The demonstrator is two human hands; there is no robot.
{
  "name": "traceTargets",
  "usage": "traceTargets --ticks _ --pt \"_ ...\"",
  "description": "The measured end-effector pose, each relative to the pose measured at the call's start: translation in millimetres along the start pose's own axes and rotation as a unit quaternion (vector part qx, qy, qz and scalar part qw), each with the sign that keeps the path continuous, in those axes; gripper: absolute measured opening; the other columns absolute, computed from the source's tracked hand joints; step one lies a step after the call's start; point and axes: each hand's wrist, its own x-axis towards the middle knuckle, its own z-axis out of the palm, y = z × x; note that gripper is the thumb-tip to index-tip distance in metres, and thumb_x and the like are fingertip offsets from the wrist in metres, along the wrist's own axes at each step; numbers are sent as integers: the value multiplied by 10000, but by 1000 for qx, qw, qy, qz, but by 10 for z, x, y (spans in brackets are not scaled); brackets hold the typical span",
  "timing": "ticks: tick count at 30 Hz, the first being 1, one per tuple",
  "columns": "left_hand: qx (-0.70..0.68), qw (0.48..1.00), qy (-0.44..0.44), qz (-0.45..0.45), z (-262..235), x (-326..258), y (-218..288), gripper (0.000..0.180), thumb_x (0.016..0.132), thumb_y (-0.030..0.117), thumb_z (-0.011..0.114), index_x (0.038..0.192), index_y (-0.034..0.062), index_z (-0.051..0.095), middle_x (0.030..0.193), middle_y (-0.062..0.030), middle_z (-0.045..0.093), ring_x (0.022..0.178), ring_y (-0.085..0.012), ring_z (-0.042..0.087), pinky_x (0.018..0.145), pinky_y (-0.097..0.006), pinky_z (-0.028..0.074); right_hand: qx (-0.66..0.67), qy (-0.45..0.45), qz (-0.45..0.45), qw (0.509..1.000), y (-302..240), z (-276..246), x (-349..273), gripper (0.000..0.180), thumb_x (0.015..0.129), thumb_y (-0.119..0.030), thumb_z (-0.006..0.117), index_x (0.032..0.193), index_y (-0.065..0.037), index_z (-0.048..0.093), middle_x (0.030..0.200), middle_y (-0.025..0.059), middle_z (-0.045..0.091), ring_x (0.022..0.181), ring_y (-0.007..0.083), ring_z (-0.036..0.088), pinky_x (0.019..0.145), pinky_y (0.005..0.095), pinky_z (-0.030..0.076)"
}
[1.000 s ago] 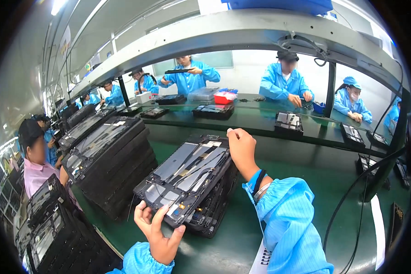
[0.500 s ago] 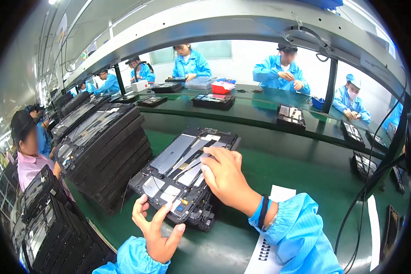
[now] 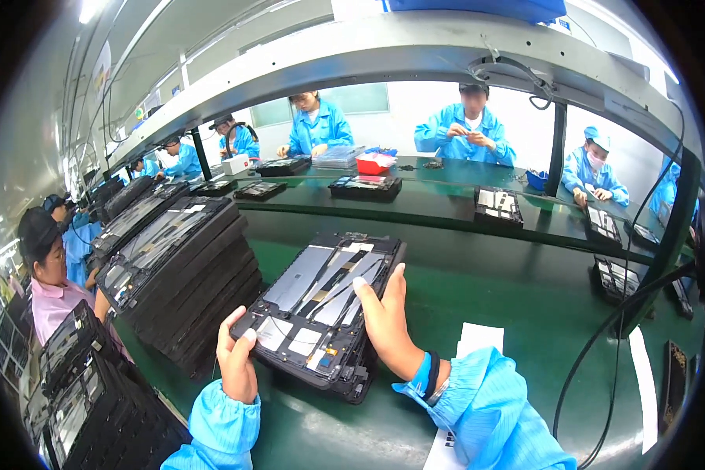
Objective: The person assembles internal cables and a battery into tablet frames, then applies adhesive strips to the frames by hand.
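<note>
An opened tablet (image 3: 296,279) in a black frame lies tilted before me, its grey battery panels, flat cables and small boards facing up. My left hand (image 3: 236,362) grips its near left corner, thumb on top and fingers along the side. On the opposite edge, my right hand (image 3: 388,323) holds the tablet with the thumb over the top. The fingers under the right edge are partly hidden. Beneath the near right corner shows another black layer, which I cannot make out fully.
To the left rise stacks of similar tablets in black trays (image 3: 188,294). A white paper sheet (image 3: 478,338) lies under my right forearm. Cables (image 3: 580,368) hang at the right. Across the green bench (image 3: 439,286), co-workers in blue (image 3: 466,137) handle parts; a red bin (image 3: 374,163) stands there.
My right hand has moved off the cables to the tablet's right edge. My left hand has closed on the left corner, and the tablet has turned slightly. The view has shifted a little.
</note>
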Motion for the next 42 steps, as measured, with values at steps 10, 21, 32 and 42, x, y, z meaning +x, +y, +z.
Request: traceTargets --ticks 10,21,32,42 --pt "-107 983 -141 -51 -363 358 -19 555 880 359 373 1242 -62 350 1240 -249 413 1107 -310 464 962 -397 355 -94 -20 -48 994 -10 -152 -59 795 832 -427 489 1276 148 169 1331 330 168 1264 410 158 1045 411 121" --pt "-320 892 -156 -280 -348 827 -652 586 828 407 458 1184 -59 434 1099 -236 537 939 -305 580 838 -401 472 -41 -7 -7 999 62 126 -242 776 848 -452 416 1297 121 148 1349 317 126 1277 398 106 1038 435 70" --pt "-318 874 -181 -320 -252 970 -646 505 821 412 481 1015 -49 551 916 -187 618 772 -250 622 737 -344 513 11 2 -16 1000 22 76 -118 654 863 -387 419 1293 73 244 1346 286 190 1266 385 145 1042 412 75" --pt "-328 864 -194 -328 -257 925 -682 540 835 404 451 1108 -60 492 968 -201 600 826 -255 614 775 -339 499 -55 30 -24 998 155 112 -207 622 873 -382 399 1302 44 251 1354 266 190 1269 374 147 1041 415 78"
